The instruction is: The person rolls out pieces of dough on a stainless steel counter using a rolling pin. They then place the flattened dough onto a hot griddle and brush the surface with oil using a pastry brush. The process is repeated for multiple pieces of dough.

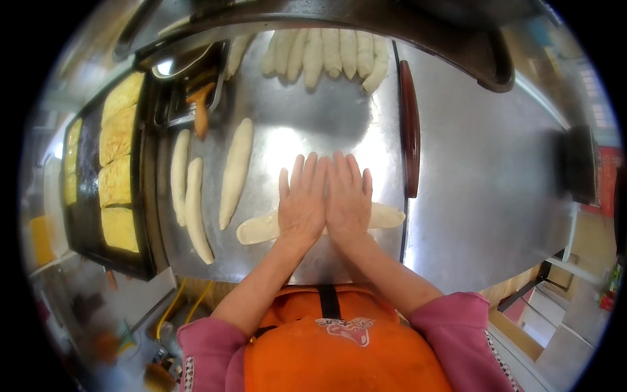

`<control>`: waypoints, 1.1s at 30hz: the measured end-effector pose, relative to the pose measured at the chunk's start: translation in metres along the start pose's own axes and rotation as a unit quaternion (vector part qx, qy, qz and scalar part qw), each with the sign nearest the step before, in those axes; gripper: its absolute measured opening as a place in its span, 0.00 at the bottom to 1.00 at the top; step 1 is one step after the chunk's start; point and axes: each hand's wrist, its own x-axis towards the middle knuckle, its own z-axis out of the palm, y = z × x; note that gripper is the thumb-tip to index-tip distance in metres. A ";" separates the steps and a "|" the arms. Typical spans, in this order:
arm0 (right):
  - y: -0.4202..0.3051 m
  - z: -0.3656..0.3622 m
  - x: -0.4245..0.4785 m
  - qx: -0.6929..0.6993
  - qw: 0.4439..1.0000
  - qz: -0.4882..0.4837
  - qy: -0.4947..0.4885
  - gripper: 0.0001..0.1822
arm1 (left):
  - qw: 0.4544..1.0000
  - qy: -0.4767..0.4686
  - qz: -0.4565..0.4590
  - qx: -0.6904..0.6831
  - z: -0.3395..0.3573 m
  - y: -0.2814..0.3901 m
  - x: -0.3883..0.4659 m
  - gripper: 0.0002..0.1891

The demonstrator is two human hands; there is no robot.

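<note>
My left hand (302,201) and my right hand (349,198) lie side by side, palms down, fingers extended forward, over the middle of a flattened dough strip (257,229). The strip lies crosswise on the steel worktop (313,259); its two ends show on either side, and its middle is hidden under my hands. Left of my hands is a thick dough roll (236,174). Farther left are two thinner rolls, one (180,176) partly behind the other (196,210). Several more dough rolls (313,59) lie in a row at the far side.
A dark baking tray (88,166) with yellow baked slabs (117,137) stands at the left. Near it, a wooden-handled tool (200,110) rests on a metal pan (215,98). A dark red rolling pin (410,130) lies to the right. Another dark tray (497,73) overhangs the far edge.
</note>
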 end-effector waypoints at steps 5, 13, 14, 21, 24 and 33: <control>-0.001 -0.003 0.006 0.023 0.999 0.003 -0.025 0.27 | 0.996 -0.083 -0.021 -0.003 -0.007 -0.006 0.008 0.29; 0.001 -0.012 0.004 0.000 0.999 -0.024 -0.040 0.26 | 0.997 -0.072 -0.009 0.040 -0.019 -0.012 0.002 0.29; 0.002 -0.011 0.004 -0.006 0.999 -0.024 -0.042 0.27 | 0.996 -0.073 -0.001 0.043 -0.015 -0.012 -0.001 0.29; 0.035 -0.015 -0.005 -0.017 0.995 -0.075 -0.071 0.29 | 0.995 -0.102 0.023 0.005 -0.031 -0.043 -0.018 0.30; 0.033 -0.036 0.002 -0.042 0.992 -0.081 -0.089 0.31 | 0.994 -0.098 0.045 0.033 -0.033 -0.045 -0.016 0.31; 0.049 -0.056 0.007 -0.119 0.975 -0.108 -0.155 0.32 | 0.984 -0.143 0.108 0.010 -0.046 -0.067 -0.015 0.32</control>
